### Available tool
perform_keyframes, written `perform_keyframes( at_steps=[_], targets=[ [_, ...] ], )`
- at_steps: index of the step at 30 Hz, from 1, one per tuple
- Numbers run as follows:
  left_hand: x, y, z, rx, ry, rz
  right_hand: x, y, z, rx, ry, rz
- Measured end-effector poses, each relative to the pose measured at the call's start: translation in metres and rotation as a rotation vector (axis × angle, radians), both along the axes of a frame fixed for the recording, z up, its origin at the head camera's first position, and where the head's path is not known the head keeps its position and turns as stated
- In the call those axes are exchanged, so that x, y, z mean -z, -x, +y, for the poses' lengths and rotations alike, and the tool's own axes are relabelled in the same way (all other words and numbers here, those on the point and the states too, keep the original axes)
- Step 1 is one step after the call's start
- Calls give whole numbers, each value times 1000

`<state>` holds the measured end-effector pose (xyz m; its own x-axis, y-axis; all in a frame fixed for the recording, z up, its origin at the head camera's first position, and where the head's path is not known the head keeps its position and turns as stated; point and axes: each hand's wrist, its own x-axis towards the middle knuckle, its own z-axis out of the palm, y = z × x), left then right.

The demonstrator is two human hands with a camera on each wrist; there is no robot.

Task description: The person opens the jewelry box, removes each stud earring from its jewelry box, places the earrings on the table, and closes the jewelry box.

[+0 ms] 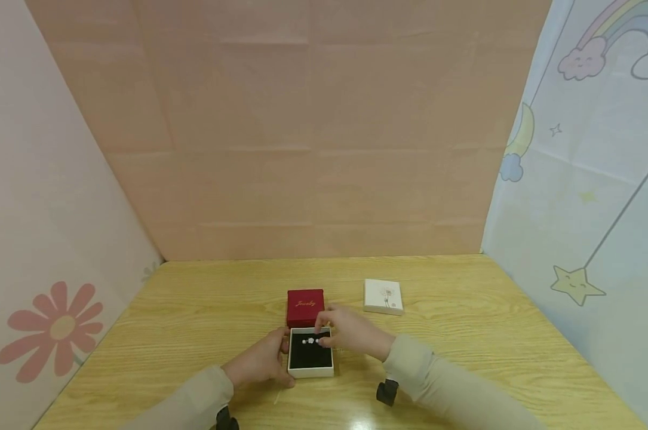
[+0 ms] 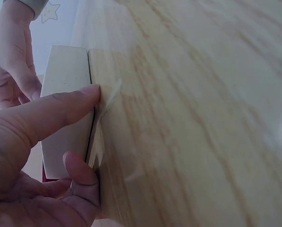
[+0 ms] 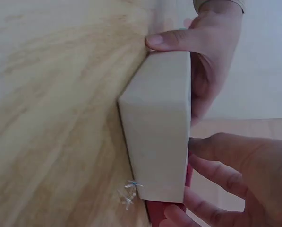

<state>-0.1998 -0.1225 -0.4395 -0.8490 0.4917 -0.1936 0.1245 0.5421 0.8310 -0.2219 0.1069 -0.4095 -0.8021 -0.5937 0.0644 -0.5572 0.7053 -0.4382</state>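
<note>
A white open box (image 1: 311, 372) with a black lining stands on the table in the head view. Across the lining lies a small piece of jewellery (image 1: 310, 341) with a few white, bead-like parts in a row. My left hand (image 1: 267, 358) grips the box from the left, thumb at the near corner and fingers along the far side; the left wrist view shows this thumb (image 2: 67, 109) across the wall. Over the box's right far corner is my right hand (image 1: 350, 331), fingers apart and loosely bent. Its thumb is at the jewellery's right end; whether it touches is unclear.
A red box (image 1: 305, 303) with gold lettering sits directly behind the white box. Further back right lies a white lid (image 1: 383, 295) with a flower print. A shiny clear strand (image 3: 129, 193) is on the table (image 1: 211, 310) beside the white box. Fabric walls surround the table.
</note>
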Motion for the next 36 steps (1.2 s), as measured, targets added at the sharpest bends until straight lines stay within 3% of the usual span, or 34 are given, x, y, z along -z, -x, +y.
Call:
perform_keyframes(
  at_steps=[11, 28, 36],
  targets=[
    [0, 0, 1, -11, 0, -1, 12, -3, -9, 98, -77, 51],
    [2, -1, 1, 5, -5, 16, 14, -9, -11, 126, -111, 98],
    [3, 0, 0, 7, -9, 16, 18, -7, -16, 116, -153, 186]
  ],
)
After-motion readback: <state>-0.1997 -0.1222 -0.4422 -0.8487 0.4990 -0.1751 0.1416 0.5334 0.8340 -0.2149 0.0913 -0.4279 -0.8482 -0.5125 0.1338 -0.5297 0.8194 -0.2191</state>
